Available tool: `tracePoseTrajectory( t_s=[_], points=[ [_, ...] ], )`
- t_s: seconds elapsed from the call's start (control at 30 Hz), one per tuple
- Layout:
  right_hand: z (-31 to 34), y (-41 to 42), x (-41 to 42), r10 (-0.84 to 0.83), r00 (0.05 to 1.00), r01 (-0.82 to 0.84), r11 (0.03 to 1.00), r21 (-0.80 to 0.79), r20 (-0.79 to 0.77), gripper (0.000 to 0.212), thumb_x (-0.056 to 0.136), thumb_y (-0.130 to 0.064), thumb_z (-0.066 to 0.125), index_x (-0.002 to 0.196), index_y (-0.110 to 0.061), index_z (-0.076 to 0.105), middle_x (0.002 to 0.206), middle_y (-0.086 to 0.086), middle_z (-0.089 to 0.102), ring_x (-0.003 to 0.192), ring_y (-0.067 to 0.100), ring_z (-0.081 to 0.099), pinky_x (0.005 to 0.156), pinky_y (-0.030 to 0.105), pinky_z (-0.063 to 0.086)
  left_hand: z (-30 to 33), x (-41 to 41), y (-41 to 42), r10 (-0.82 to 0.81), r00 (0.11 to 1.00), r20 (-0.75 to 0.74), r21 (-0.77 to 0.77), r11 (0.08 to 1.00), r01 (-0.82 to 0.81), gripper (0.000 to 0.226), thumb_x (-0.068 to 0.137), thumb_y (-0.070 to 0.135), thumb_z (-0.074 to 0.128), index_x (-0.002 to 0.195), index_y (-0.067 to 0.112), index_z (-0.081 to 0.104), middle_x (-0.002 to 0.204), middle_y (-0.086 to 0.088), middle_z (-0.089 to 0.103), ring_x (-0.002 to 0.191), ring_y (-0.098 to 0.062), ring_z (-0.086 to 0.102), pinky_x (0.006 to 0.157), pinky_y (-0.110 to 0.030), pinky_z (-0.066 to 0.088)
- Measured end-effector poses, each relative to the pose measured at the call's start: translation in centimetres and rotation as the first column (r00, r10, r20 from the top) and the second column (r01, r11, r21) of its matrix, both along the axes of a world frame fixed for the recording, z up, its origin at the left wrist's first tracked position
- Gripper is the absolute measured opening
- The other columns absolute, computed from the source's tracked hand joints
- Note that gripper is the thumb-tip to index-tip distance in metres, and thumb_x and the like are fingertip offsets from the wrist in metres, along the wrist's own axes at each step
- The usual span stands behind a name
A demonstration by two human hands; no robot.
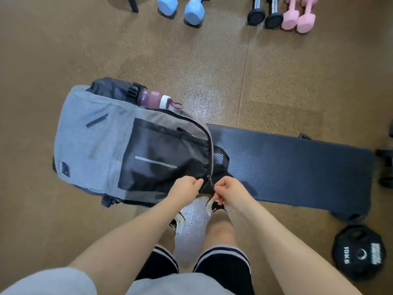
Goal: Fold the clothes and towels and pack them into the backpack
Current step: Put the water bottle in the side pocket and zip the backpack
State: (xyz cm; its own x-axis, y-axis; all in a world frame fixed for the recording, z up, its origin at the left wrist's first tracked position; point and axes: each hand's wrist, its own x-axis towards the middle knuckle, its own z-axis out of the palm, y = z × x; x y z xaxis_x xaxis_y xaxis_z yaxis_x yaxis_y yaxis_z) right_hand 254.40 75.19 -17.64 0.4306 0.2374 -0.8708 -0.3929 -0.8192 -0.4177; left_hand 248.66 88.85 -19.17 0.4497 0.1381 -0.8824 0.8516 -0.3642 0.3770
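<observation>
A grey and black backpack (102, 141) lies on the left end of a dark padded bench (287, 165), overhanging it. A maroon bottle (152, 99) sticks out of its side pocket. My left hand (184, 188) pinches the backpack's edge beside the zipper at its near corner. Just right of it, my right hand (228, 191) pinches the zipper pull (210, 181). The main zip looks closed along the top edge. No clothes or towels show.
Blue dumbbells (180, 9), black dumbbells (265, 15) and pink dumbbells (297, 18) line the far floor. A black 10 kg weight plate (359, 252) lies on the brown floor at the lower right. My legs and shoes stand below the bench.
</observation>
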Motion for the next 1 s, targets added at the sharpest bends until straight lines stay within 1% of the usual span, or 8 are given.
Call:
tracePoseTrajectory(
  t_s=[0.1, 0.2, 0.3, 0.4, 0.53, 0.67, 0.77, 1.0],
  points=[
    [0.0, 0.8, -0.6, 0.006, 0.999, -0.006, 1.0, -0.007, -0.035, 0.016, 0.084, -0.002, 0.048, 0.076, -0.015, 0.05, 0.057, 0.001, 0.062, 0.049, 0.016, 0.055, 0.057, 0.032, 0.046, 0.0, -0.4, -1.6, 0.421, 0.886, -0.192, -0.204, 0.866, -0.456, 0.032, 0.095, 0.031, 0.041, 0.082, 0.009, 0.06, 0.075, -0.006, 0.065, 0.057, -0.016, 0.057, 0.055, -0.022, 0.043],
    [-0.7, 0.7, -0.5, 0.09, 0.995, -0.091, 0.996, -0.013, -0.031, 0.011, 0.082, -0.004, 0.051, 0.078, -0.015, 0.053, 0.059, -0.002, 0.064, 0.049, 0.013, 0.056, 0.063, 0.03, 0.047, -1.3, 0.1, -3.9, 0.641, 0.756, -0.131, -0.232, 0.722, -0.652, 0.036, 0.091, 0.033, 0.046, 0.065, 0.01, 0.054, 0.049, -0.002, 0.055, 0.045, -0.017, 0.049, 0.06, -0.03, 0.042],
    [-1.5, 0.0, 1.0, 0.256, 0.966, -0.256, 0.967, 0.015, -0.031, 0.011, 0.081, -0.009, 0.054, 0.075, -0.017, 0.058, 0.059, -0.006, 0.064, 0.053, 0.008, 0.057, 0.062, 0.026, 0.046, -2.9, 0.5, -5.9, 0.701, 0.713, -0.03, -0.036, 0.712, -0.702, 0.034, 0.088, 0.031, 0.053, 0.073, 0.003, 0.065, 0.069, -0.017, 0.065, 0.064, -0.028, 0.057, 0.071, -0.038, 0.049],
    [-3.5, -0.7, 3.7, 0.276, 0.961, -0.276, 0.961, -0.012, -0.012, 0.011, 0.082, -0.018, 0.058, 0.073, -0.018, 0.063, 0.076, 0.003, 0.066, 0.079, 0.019, 0.061, 0.078, 0.039, 0.051, -3.7, 0.7, -7.6, 0.73, 0.681, 0.056, 0.071, 0.678, -0.732, 0.023, 0.09, 0.027, 0.053, 0.082, 0.011, 0.067, 0.082, -0.006, 0.071, 0.078, -0.022, 0.065, 0.076, -0.034, 0.051],
    [-5.8, -0.2, 5.5, 0.297, 0.953, -0.293, 0.954, -0.065, 0.061, 0.021, 0.088, -0.032, 0.054, 0.093, -0.014, 0.062, 0.096, 0.007, 0.067, 0.094, 0.026, 0.061, 0.09, 0.045, 0.05, -4.5, 0.4, -9.6, 0.758, 0.633, 0.156, 0.106, 0.625, -0.774, 0.018, 0.092, 0.026, 0.052, 0.083, 0.016, 0.063, 0.083, 0.0, 0.071, 0.077, -0.016, 0.066, 0.076, -0.03, 0.048],
    [-7.1, 1.7, 4.8, 0.238, 0.969, -0.237, 0.971, -0.017, 0.067, 0.028, 0.085, -0.032, 0.062, 0.076, -0.006, 0.06, 0.075, 0.013, 0.062, 0.07, 0.025, 0.058, 0.07, 0.04, 0.051, -5.1, 0.0, -10.9, 0.738, 0.623, 0.26, 0.128, 0.613, -0.78, 0.02, 0.093, 0.027, 0.05, 0.088, 0.014, 0.064, 0.082, -0.003, 0.071, 0.075, -0.02, 0.066, 0.076, -0.038, 0.052],
    [-8.0, 1.4, 4.3, 0.213, 0.969, -0.213, 0.977, -0.012, 0.127, 0.029, 0.087, -0.025, 0.061, 0.064, -0.009, 0.052, 0.068, 0.007, 0.062, 0.067, 0.021, 0.06, 0.072, 0.04, 0.051, -5.9, -0.7, -11.6, 0.668, 0.672, 0.319, 0.249, 0.625, -0.739, 0.023, 0.093, 0.032, 0.048, 0.092, 0.017, 0.064, 0.085, -0.004, 0.07, 0.077, -0.024, 0.065, 0.073, -0.041, 0.052],
    [-7.5, 0.9, 5.2, 0.076, 0.982, -0.084, 0.995, 0.044, 0.172, 0.026, 0.091, -0.02, 0.058, 0.071, -0.006, 0.052, 0.065, 0.002, 0.056, 0.056, 0.01, 0.046, 0.057, 0.022, 0.036, -5.7, -7.0, -10.7, 0.571, 0.792, 0.216, 0.518, 0.621, -0.588, 0.029, 0.096, 0.033, 0.042, 0.108, 0.012, 0.057, 0.097, -0.015, 0.067, 0.088, -0.035, 0.063, 0.071, -0.037, 0.046]
  ],
)
